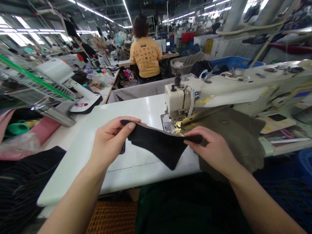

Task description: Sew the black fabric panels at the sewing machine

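A piece of black fabric (161,143) is stretched between my two hands above the white sewing table (146,170). My left hand (110,138) pinches its left corner between thumb and fingers. The right end is pinched in my right hand (211,146). Between the hands the cloth hangs down to a point. Just behind it stands the sewing machine (179,100), its needle area lit by a yellow glow. Olive-green fabric (229,136) lies on the table beneath and beyond my right hand. A small dark object (123,149) is partly hidden behind my left hand.
At the left are a pile of black fabric strips (21,188), a metal cylinder (55,113) and a white fan-like device (83,97). A blue basket (287,191) stands at the lower right. Ahead, a person in a yellow top (146,57) sits facing away.
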A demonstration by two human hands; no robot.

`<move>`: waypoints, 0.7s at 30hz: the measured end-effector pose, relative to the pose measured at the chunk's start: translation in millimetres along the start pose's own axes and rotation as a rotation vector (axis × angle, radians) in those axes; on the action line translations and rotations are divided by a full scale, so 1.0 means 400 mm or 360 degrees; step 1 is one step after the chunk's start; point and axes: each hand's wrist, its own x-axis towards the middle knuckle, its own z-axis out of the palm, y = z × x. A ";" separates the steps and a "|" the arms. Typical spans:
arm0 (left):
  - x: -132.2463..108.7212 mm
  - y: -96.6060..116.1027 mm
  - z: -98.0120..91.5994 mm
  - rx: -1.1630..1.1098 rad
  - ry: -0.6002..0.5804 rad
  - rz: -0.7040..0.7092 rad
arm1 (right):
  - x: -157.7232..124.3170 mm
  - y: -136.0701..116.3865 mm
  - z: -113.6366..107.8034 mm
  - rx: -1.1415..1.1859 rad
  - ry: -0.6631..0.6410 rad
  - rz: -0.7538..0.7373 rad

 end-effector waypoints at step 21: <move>-0.155 -0.190 0.006 0.0170 -0.0368 -0.0605 | -0.089 0.069 0.100 0.0384 -0.0624 0.0666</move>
